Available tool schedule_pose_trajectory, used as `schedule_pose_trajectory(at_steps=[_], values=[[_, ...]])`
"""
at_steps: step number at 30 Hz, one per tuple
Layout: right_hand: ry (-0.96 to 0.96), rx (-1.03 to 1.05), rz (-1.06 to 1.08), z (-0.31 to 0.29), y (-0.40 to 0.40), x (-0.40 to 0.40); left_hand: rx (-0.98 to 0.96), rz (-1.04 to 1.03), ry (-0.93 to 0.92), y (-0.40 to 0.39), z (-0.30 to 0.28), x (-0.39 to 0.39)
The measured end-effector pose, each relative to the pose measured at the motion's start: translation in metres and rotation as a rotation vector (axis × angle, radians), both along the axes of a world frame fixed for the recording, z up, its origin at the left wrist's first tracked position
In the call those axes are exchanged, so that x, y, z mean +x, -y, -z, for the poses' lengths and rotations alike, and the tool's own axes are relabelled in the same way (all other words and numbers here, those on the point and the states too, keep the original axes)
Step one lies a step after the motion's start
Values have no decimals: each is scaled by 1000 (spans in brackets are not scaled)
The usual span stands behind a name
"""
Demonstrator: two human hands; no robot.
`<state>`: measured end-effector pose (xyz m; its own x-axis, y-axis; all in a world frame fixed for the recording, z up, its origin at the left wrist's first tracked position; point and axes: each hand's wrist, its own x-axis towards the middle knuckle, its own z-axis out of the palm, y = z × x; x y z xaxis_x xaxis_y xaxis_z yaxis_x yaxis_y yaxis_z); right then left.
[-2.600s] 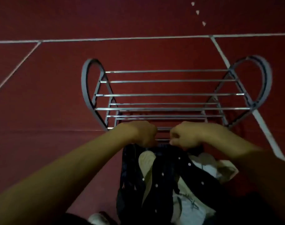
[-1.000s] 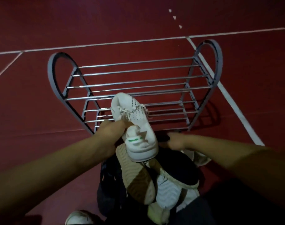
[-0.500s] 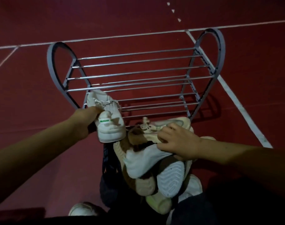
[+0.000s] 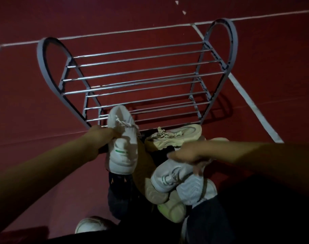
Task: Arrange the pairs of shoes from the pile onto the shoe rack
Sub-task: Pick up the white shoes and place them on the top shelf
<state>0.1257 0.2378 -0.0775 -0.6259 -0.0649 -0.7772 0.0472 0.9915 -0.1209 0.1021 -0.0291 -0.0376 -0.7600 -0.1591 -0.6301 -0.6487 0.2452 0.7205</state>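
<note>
Though dim all round, plain enough to call. Biggest first: red floor (image 4: 27,111), crossed by pale lines (image 4: 252,106) behind and to the right of the shoe rack (image 4: 141,73). Standing upright on that floor, grey looped ends, tiers of shiny rods running between them.

Just in front of the rack, the pile of shoes (image 4: 167,194), heaped soles and uppers every which way. Under the pile's left side, a dark bag (image 4: 118,192), reaching away from the rack toward the camera.

Now the action! Lifted in front of the rack's left end, a white sneaker (image 4: 123,152) with a green mark on the heel, toe pointing at the lower rods and overlapping them in view. Clamped at the collar by the left hand (image 4: 101,136), grip closed firmly round it.

At the pile's edge nearest the rack, a beige chunky sneaker (image 4: 175,136), lying on its side, laces up, sole toward the camera. Just in front of that, farther from the rack, a white shoe with grey stripes (image 4: 169,175), tilted. Laid over it, the right hand (image 4: 189,154), smeared by motion; grip touching the shoe, but cannot tell whether closed on it.

Farthest from the rack, at the bottom edge, a stray white shoe (image 4: 90,225), half in shadow.
</note>
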Motion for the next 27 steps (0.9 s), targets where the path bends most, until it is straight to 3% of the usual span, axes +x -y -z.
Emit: schedule_pose_trajectory(at_steps=[5,9,11,14,18,24,27], values=[[-57,-72,64,38,5,54,-29,122,27,-9,4,-2],[22,-485,664,18,-13,36,-86,185,-26,-10,5,-1],[-197,-504,830,14,-7,28,-82,186,-43,-10,1,-1],[-616,-561,640,-3,9,12,-45,111,-48,-14,-5,-2],[-838,-761,523,-38,20,-9,52,-87,-146,-25,-17,0],[-844,-1100,629,-80,22,-37,168,-209,-312,-34,-36,13],[-842,-1162,613,-86,22,-39,138,-207,-363,-40,-30,23]])
